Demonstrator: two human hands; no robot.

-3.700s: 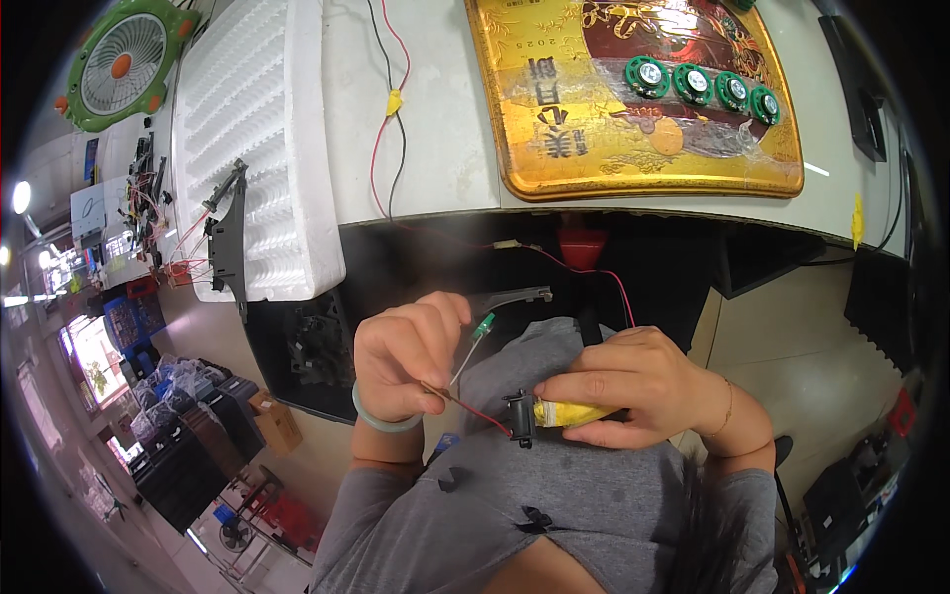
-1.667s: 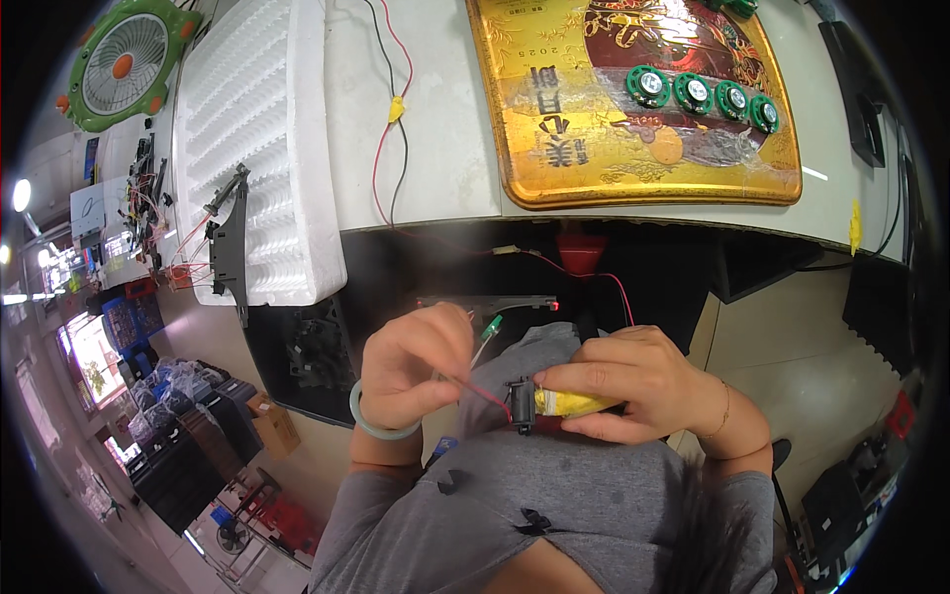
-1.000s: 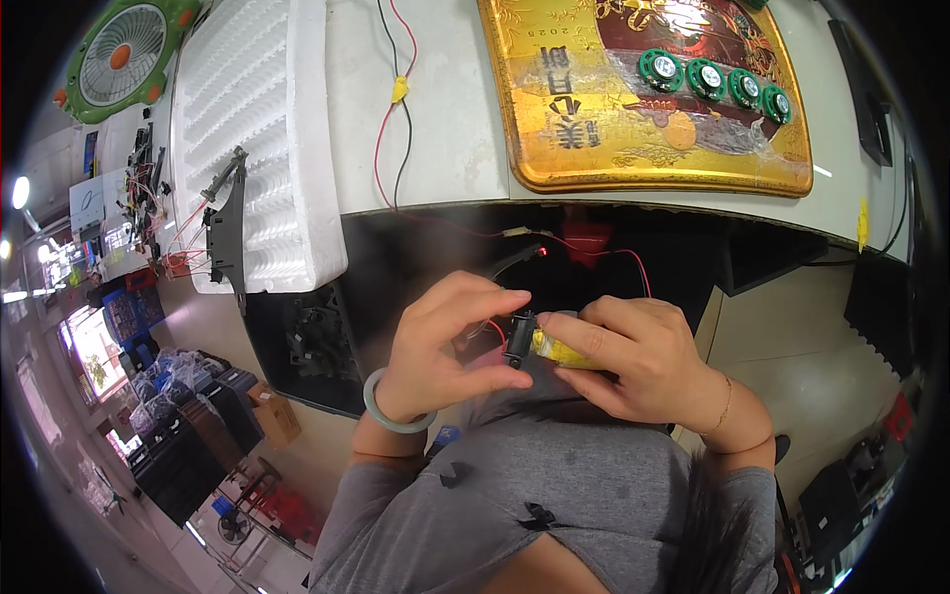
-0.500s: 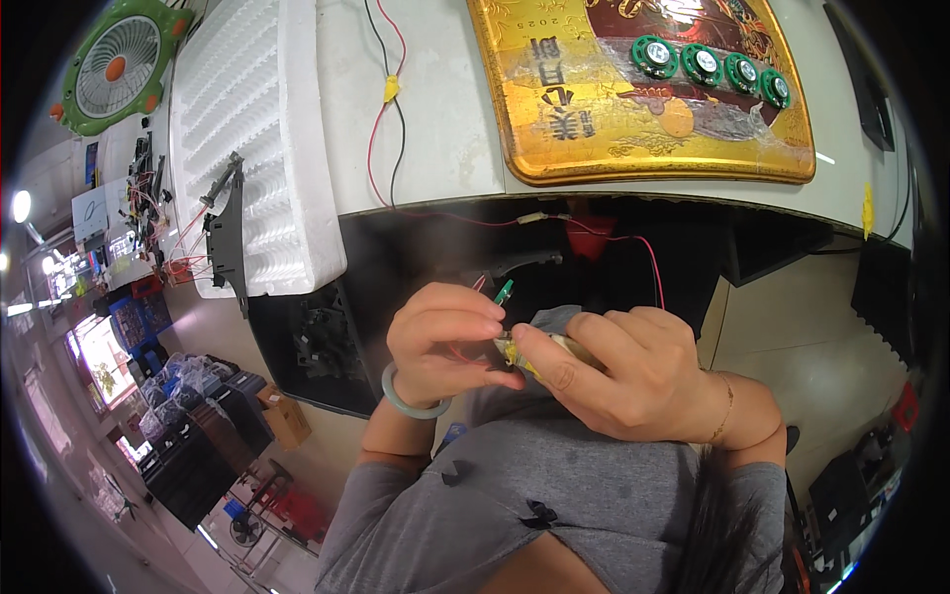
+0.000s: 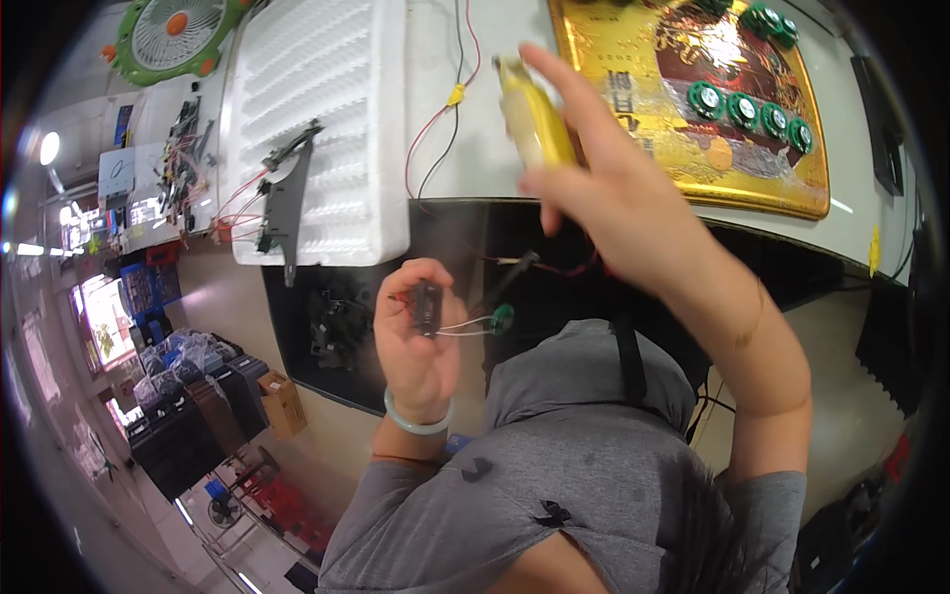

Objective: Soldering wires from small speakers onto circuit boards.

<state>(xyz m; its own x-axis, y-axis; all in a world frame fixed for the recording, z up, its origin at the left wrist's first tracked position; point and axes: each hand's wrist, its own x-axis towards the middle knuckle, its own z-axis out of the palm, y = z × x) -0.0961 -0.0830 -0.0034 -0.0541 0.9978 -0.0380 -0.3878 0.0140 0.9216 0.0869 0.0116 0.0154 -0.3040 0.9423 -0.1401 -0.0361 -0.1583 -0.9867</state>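
Observation:
My left hand [image 5: 414, 371] is closed round a small dark block-shaped part [image 5: 427, 309]. Two pale leads run from that part to a small green round piece [image 5: 503, 318] hanging to its right, and red wire shows by the fingers. Over the front edge of the table, my right hand [image 5: 638, 213] grips a yellow, tape-wrapped object [image 5: 534, 114] between thumb and fingers; its kind is not clear. The two hands are well apart.
A gold tin lid or tray [image 5: 633, 59] bears several green round speakers [image 5: 742, 109]. On the left, a black plastic bracket [image 5: 287, 203] with wires rests on a white foam tray [image 5: 391, 148]. Red and black wires [image 5: 456, 96] cross the table; a green fan [image 5: 178, 30] stands behind.
My hands have separated. The right one has moved up and forward over the table with the yellow object; the left stays low, its palm turned up, showing the dark part.

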